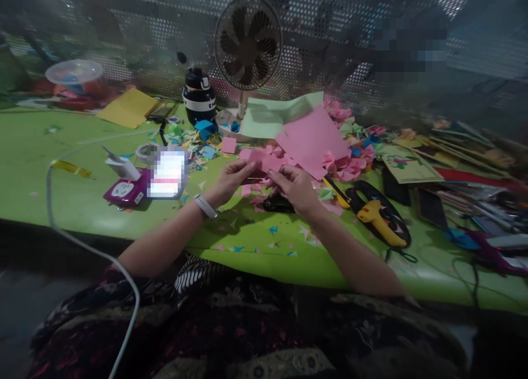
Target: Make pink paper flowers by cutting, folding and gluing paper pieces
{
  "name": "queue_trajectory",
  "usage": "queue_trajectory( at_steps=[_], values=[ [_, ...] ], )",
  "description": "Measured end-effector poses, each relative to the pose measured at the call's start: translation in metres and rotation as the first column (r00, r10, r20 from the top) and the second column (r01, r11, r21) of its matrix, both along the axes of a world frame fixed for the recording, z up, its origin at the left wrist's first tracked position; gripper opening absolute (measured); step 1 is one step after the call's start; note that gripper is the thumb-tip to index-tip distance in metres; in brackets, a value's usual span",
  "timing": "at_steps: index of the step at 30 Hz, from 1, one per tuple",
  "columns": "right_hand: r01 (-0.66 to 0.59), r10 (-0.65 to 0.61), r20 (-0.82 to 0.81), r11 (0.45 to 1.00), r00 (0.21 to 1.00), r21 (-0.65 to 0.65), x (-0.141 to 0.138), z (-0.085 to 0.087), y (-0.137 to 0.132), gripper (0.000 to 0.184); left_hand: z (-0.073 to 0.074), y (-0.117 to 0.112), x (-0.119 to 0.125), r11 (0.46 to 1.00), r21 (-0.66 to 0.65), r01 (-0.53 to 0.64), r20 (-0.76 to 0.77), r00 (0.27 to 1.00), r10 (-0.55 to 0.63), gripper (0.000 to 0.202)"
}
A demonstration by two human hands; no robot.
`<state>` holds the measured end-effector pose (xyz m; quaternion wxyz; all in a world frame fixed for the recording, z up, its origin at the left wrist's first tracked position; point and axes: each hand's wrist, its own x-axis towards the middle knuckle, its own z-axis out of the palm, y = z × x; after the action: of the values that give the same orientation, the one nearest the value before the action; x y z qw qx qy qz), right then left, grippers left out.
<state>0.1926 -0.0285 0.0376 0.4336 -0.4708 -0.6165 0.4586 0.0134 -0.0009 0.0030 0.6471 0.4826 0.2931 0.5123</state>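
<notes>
My left hand [231,182] and my right hand [292,187] meet over the green table [61,197], both pinched on a small pink paper piece [260,163] held between them. A white watch band sits on my left wrist. Under my right hand lies a dark object [277,204], partly hidden. Pink folded paper bits [350,167] are heaped just beyond my right hand, below a large pink sheet [313,139].
A yellow glue gun [377,219] lies right of my hands. A small fan [248,43], a dark bottle [198,98], a pale green sheet [272,115], a yellow sheet [128,108] and a tape roll [144,150] stand behind. A white cable [61,230] loops at left. Paper stacks fill the right side.
</notes>
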Motion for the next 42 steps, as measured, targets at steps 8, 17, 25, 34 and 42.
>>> queue_trajectory(
  at_steps=[8,17,25,34,42],
  values=[
    [-0.154,0.079,0.313,0.963,0.946,0.222,0.01,0.005,-0.003,0.023,0.004,0.005,-0.009,0.998,-0.061,-0.015,0.021,1.0,0.016,0.035],
    [-0.383,0.027,0.537,0.731,0.843,0.565,0.029,-0.003,0.015,0.03,0.0,0.008,-0.012,0.984,-0.139,0.109,-0.038,0.993,-0.116,0.034],
    [-0.393,-0.123,0.593,0.641,0.795,0.66,0.032,-0.01,0.017,0.028,0.001,0.008,-0.014,0.983,-0.13,0.131,-0.052,0.989,-0.139,0.027],
    [-0.329,-0.153,0.547,0.658,0.823,0.678,0.028,-0.011,0.018,0.019,0.0,0.007,-0.013,0.996,-0.042,0.074,-0.092,0.993,-0.078,0.031],
    [-0.064,-0.07,0.249,0.869,0.966,0.491,0.015,-0.007,0.011,0.03,0.0,0.001,-0.009,0.982,0.101,0.16,-0.117,0.982,-0.148,0.039]
  ],
)
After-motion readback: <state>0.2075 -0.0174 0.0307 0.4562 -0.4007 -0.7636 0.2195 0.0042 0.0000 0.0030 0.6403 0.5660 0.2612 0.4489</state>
